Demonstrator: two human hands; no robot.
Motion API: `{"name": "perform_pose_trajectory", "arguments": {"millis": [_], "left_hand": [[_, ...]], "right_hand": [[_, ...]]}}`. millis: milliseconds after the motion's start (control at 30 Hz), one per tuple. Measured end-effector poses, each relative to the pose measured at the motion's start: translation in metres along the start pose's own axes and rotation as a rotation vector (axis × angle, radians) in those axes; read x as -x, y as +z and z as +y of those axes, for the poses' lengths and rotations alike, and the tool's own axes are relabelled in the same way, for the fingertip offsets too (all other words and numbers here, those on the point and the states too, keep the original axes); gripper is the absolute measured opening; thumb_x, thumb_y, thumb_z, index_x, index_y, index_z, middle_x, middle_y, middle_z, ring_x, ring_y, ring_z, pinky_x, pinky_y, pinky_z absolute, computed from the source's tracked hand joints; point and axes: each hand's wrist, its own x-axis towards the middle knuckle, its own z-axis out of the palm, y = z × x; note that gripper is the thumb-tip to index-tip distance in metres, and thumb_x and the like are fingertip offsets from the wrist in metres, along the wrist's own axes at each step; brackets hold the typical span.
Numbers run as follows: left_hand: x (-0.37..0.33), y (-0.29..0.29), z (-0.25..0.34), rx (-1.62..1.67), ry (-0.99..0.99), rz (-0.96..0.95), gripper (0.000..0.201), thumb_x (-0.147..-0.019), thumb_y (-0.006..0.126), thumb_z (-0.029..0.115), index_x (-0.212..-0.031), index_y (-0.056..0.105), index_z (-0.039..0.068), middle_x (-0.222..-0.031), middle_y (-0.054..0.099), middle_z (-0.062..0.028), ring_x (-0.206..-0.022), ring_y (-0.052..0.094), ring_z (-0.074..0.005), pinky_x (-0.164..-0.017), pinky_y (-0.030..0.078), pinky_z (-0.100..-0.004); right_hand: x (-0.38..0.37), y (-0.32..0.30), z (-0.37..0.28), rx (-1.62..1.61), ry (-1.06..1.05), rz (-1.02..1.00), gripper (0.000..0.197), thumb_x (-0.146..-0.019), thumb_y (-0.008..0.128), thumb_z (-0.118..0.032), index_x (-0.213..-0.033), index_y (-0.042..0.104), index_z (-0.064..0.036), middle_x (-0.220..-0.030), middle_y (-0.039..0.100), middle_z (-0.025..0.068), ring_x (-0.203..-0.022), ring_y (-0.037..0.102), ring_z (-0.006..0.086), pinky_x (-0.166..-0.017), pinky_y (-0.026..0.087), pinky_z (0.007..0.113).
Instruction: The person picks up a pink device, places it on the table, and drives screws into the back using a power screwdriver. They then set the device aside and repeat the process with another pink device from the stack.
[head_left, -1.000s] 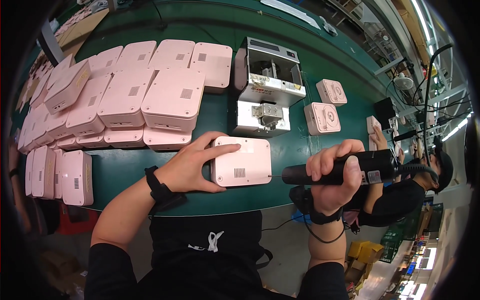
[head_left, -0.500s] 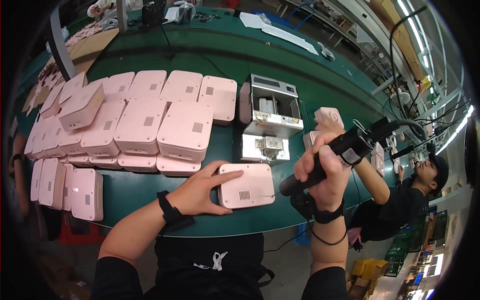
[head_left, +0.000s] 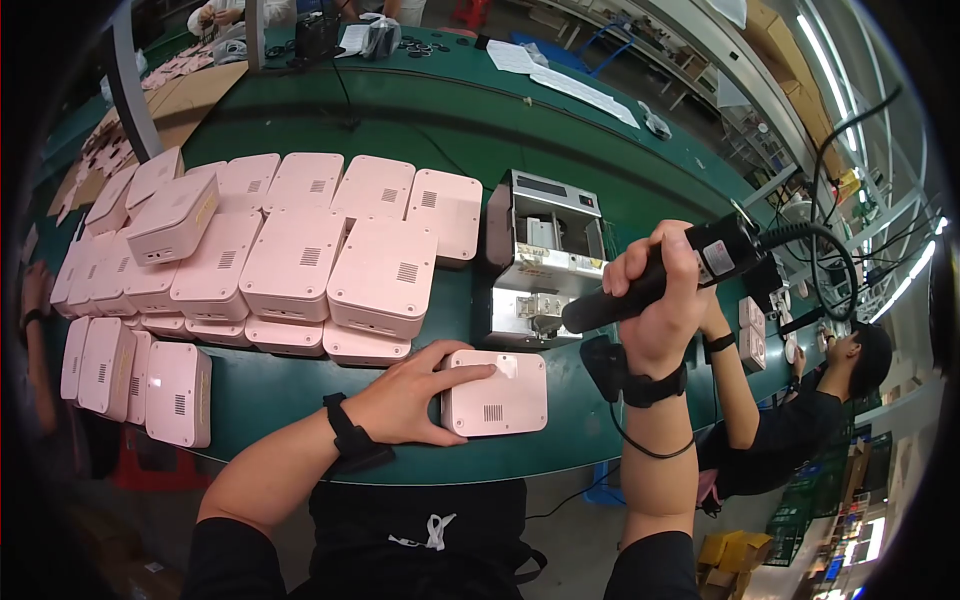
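A pale pink plastic box (head_left: 515, 395) lies flat near the table's front edge, its vented face with corner screw holes upward. My left hand (head_left: 405, 393) grips its left end, thumb at the near side and index finger stretched over the top. My right hand (head_left: 662, 290) is wrapped round a corded black electric screwdriver (head_left: 728, 252), held nearly level. The screwdriver's front end is at the metal screw feeder (head_left: 545, 255), beside its front block; the bit itself is hard to make out.
Stacked pink boxes (head_left: 385, 270) fill the table's left half, with several more standing on edge (head_left: 178, 395) at the front left. A co-worker (head_left: 790, 430) sits at the right, an arm reaching behind my right hand. White papers (head_left: 570, 85) lie at the back.
My right hand has lifted the screwdriver from the box's right corner up and away to the screw feeder. My left hand stays on the box. The view has shifted slightly.
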Motion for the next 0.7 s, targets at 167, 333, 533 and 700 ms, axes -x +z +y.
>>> {"name": "perform_pose_trajectory", "arguments": {"millis": [167,333,533,700], "left_hand": [[0.008,0.008,-0.008,0.028,0.034,0.033,0.086,-0.064,0.089,0.024,-0.142,0.053,0.023,-0.139,0.045,-0.0143,-0.124,0.053,-0.0331,-0.102,0.048,-0.0404],[0.0,0.001,-0.007,0.007,-0.021,0.007,0.085,-0.064,0.089,0.025,-0.141,0.054,0.023,-0.14,0.045,-0.0143,-0.124,0.053,-0.0329,-0.102,0.048,-0.0402],[0.002,0.002,-0.005,0.017,-0.067,0.003,0.084,-0.064,0.089,0.023,-0.141,0.056,0.022,-0.14,0.045,-0.0142,-0.124,0.053,-0.0325,-0.103,0.048,-0.0398],[0.004,0.008,-0.007,-0.001,-0.055,0.038,0.084,-0.062,0.09,0.024,-0.139,0.058,0.022,-0.14,0.046,-0.0139,-0.122,0.054,-0.0316,-0.101,0.049,-0.0395]], "right_hand": [[0.026,-0.003,-0.012,-0.12,0.13,-0.071,0.025,-0.099,0.048,-0.032,-0.101,0.047,-0.0072,-0.066,0.048,0.0056,-0.049,0.046,0.0165,-0.052,0.044,0.033],[0.071,-0.005,-0.042,-0.269,0.123,-0.156,0.031,-0.097,0.05,-0.036,-0.101,0.045,-0.0061,-0.066,0.049,0.0062,-0.049,0.047,0.0168,-0.051,0.045,0.033],[0.093,-0.003,-0.048,-0.121,0.063,-0.237,0.038,-0.094,0.054,-0.042,-0.101,0.042,-0.0059,-0.066,0.049,0.0062,-0.048,0.047,0.0167,-0.049,0.044,0.034],[0.105,0.0,-0.029,-0.087,0.09,-0.215,0.041,-0.092,0.057,-0.042,-0.101,0.041,-0.0054,-0.065,0.049,0.0062,-0.046,0.046,0.0167,-0.048,0.043,0.032]]}}
